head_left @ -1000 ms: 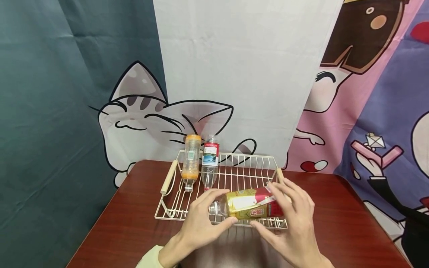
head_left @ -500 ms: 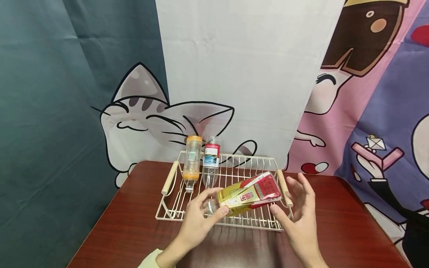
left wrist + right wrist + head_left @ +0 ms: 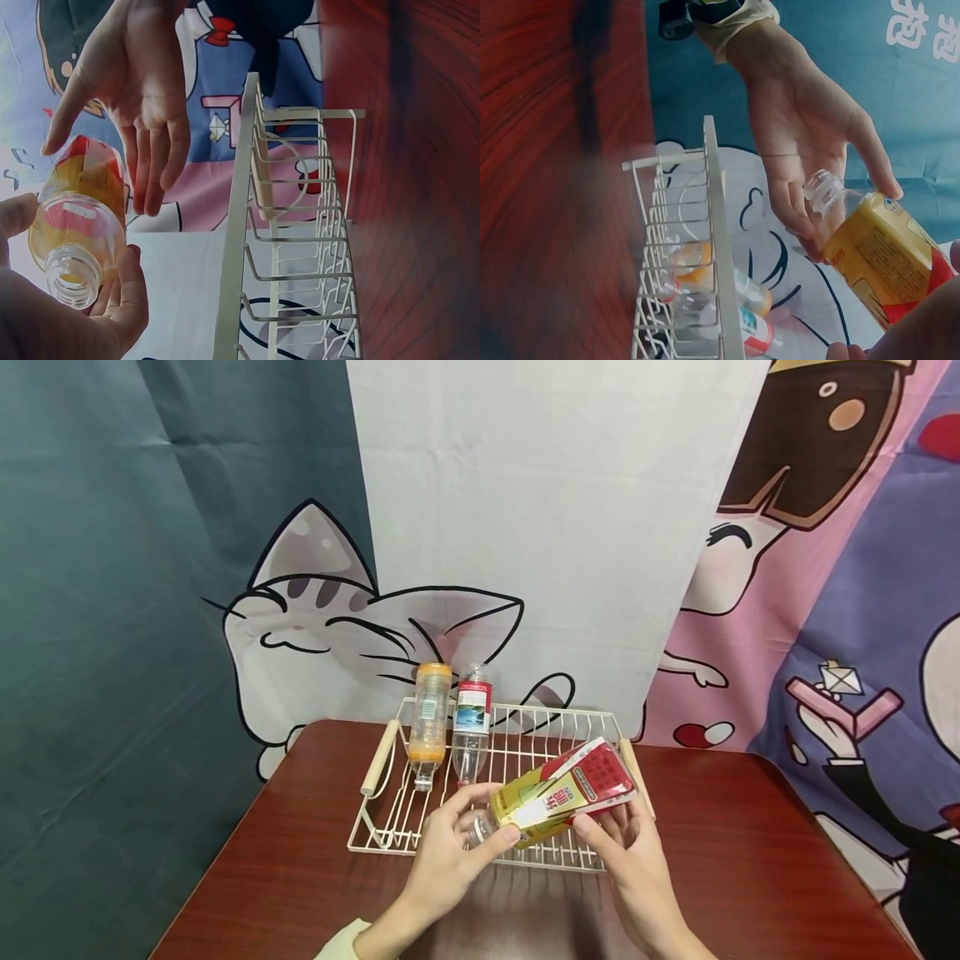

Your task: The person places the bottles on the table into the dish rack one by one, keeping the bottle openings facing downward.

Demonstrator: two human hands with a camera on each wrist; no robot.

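Note:
A clear plastic bottle (image 3: 562, 793) with a gold and red label is tilted above the wire rack, its base raised toward the right. My left hand (image 3: 450, 852) grips it near the neck, thumb on one side and fingers round the other. The bare threaded neck (image 3: 73, 277) points at the left wrist camera. My right hand (image 3: 633, 864) is at the base end; its thumb overlaps the label in the head view and its fingers are partly hidden below the bottle. In the left wrist view those fingers (image 3: 154, 169) are nearly straight, with a narrow gap beside the bottle.
The cream wire rack (image 3: 585, 714) with wooden handles stands on a red-brown table (image 3: 277, 877). In its left side lean two bottles neck-down, an orange-trimmed bottle (image 3: 430, 710) and a bottle with a red and blue label (image 3: 472, 718). A cartoon curtain (image 3: 570, 527) hangs behind.
The bottle has gone from nearly level to tilted with its base up. My right hand came away from the base, then moved back left to it, while the left hand kept its grip.

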